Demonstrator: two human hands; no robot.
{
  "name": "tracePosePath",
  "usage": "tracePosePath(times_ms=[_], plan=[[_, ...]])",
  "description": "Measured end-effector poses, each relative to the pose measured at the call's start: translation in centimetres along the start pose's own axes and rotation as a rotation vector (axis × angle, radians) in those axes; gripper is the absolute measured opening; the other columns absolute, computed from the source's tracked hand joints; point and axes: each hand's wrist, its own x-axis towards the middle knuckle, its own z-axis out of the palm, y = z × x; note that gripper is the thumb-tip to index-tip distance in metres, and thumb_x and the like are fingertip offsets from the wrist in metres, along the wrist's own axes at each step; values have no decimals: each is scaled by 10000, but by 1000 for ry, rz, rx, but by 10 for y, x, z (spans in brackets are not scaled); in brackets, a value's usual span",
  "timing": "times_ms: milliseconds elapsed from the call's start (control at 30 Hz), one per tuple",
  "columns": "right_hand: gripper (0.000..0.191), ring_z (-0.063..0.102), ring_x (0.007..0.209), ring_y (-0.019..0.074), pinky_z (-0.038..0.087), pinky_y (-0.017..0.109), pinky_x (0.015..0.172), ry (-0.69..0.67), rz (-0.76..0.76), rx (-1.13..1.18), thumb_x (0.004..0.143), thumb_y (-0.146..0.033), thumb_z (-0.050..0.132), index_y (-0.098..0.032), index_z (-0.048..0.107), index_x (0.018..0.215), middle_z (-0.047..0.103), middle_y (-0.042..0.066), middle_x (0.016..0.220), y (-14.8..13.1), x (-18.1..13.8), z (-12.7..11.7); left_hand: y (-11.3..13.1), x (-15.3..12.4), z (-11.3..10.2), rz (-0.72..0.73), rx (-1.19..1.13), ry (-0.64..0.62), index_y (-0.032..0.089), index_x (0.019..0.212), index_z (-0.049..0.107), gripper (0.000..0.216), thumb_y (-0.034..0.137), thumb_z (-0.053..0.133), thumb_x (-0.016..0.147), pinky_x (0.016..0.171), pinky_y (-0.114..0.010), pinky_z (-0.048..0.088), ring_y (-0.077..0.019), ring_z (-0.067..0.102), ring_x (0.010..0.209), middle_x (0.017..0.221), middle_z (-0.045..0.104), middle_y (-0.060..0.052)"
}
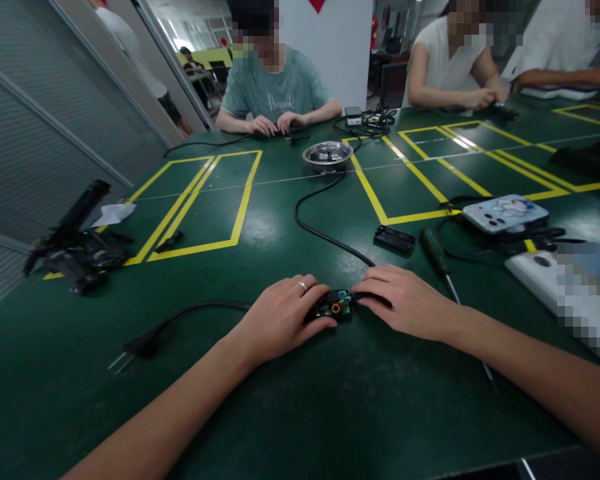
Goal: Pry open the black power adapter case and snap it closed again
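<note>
My left hand (pixel 285 313) is closed around a small black adapter housing (pixel 347 312), whose uncovered side shows a circuit board with a copper coil and coloured wires. My right hand (pixel 405 303) pinches the black cable (pixel 373 297) where it enters the housing's right end. From the left end a power cord (pixel 205 304) runs to a two-pin plug (pixel 143 343) lying on the table. Beyond my right hand lies a black plastic cover (pixel 394 240), apart from the housing. A screwdriver (pixel 434 252) with a green handle rests beside it, its shaft passing under my right forearm.
A steel bowl (pixel 327 155) with small parts stands mid-table on the green tabletop (pixel 275 220). Black equipment (pixel 83 247) lies at left. A phone (pixel 505 212), cables and a white object (pixel 540 273) sit at right. Several people work across the table.
</note>
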Motion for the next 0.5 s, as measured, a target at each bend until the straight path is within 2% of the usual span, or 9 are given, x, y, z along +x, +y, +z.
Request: tracePosePath(times_ms=[500], plan=[[242, 556, 928, 183, 457, 372, 876, -14, 35, 31, 941, -252, 496, -164, 656, 1100, 636, 61, 976, -2, 1, 2, 3, 2, 0, 5, 36, 36, 168, 1180, 536, 468, 551, 438, 930, 794, -388, 486, -232, 592, 900, 1056, 604, -103]])
